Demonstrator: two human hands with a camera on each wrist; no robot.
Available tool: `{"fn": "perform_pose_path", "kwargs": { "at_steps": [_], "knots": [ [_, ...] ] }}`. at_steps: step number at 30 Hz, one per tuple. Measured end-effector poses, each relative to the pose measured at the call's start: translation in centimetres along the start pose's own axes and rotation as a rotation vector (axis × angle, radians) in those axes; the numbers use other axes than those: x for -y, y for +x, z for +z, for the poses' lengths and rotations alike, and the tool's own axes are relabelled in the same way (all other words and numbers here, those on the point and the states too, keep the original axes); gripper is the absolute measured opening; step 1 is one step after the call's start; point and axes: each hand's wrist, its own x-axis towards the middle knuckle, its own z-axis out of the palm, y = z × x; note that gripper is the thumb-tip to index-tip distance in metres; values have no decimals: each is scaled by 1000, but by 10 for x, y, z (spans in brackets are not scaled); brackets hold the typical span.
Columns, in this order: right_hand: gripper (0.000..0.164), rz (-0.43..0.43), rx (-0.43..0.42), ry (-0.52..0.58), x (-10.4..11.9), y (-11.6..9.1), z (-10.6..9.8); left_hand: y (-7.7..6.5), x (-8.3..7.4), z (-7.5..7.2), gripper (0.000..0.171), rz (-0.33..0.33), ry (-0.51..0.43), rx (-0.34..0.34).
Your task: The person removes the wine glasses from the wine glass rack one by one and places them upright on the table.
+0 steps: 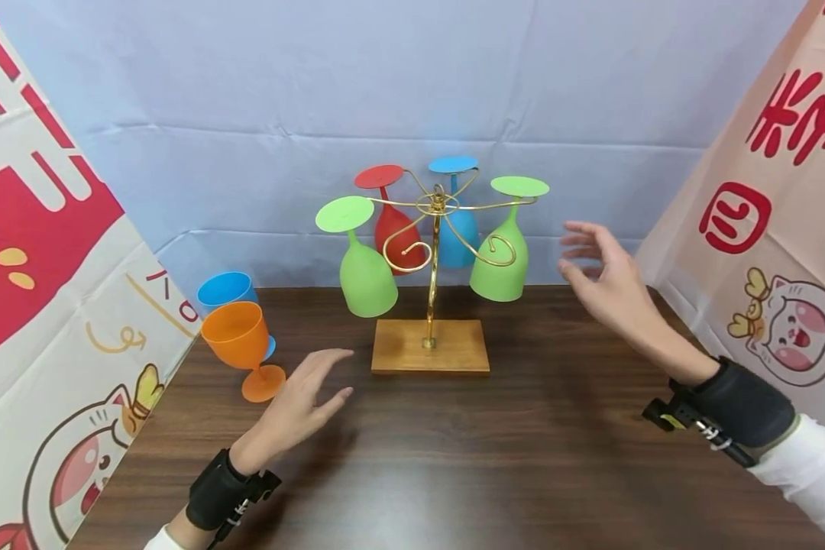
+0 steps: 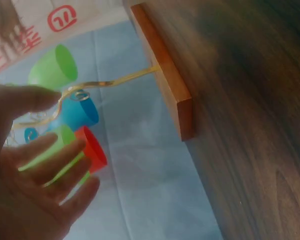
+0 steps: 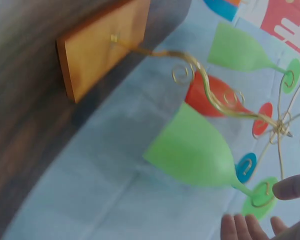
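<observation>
Fingers (image 1: 326, 357) on both bare hands are spread apart from their thumbs and hold nothing. Between the left hand (image 1: 294, 412) and the right hand (image 1: 612, 283) stands a gold wire rack (image 1: 432, 290) on a wooden base (image 1: 399, 355), on a dark tabletop (image 1: 467, 466). Four plastic goblets hang upside down from it by their feet: red (image 1: 395, 229) and blue (image 1: 464, 237) behind, a left green goblet (image 1: 367, 279) and a right green goblet (image 1: 500, 263) at the sides. Two curled front arms carry nothing. At far left, an orange goblet (image 1: 236, 336) stands upright in front of a second blue goblet (image 1: 224, 289).

The likeliest mishap is on the left: that hand is just beside the orange goblet's foot, whether touching or not cannot be told, and a careless sweep outward could topple it into the blue one behind. On the right, the hand is near the right green goblet but apart from it in the head view; a bump might slide its foot off the open wire. Goblets weigh on the back and sides only, so a hard knock or tug could swing them together, or perhaps tip the narrow-based rack.
</observation>
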Motion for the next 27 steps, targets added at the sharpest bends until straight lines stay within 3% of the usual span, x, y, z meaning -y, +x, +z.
{"fn": "perform_pose_path", "kwargs": {
  "at_steps": [5,8,15,20,27],
  "knots": [
    [55,-108,-81,-57,16,29,-9,-1,-1,1,50,36,-11,128],
    [55,-125,-63,-75,26,42,-13,-4,-3,2,48,58,-28,188],
    [53,-148,104,-114,33,74,-22,-4,-7,4,45,81,-67,263],
    [58,-197,284,-160,25,100,-25,-3,-5,4,44,78,-77,254],
    [55,-162,487,-265,15,118,-20,-2,-3,3,43,62,-83,249]
  ]
}}
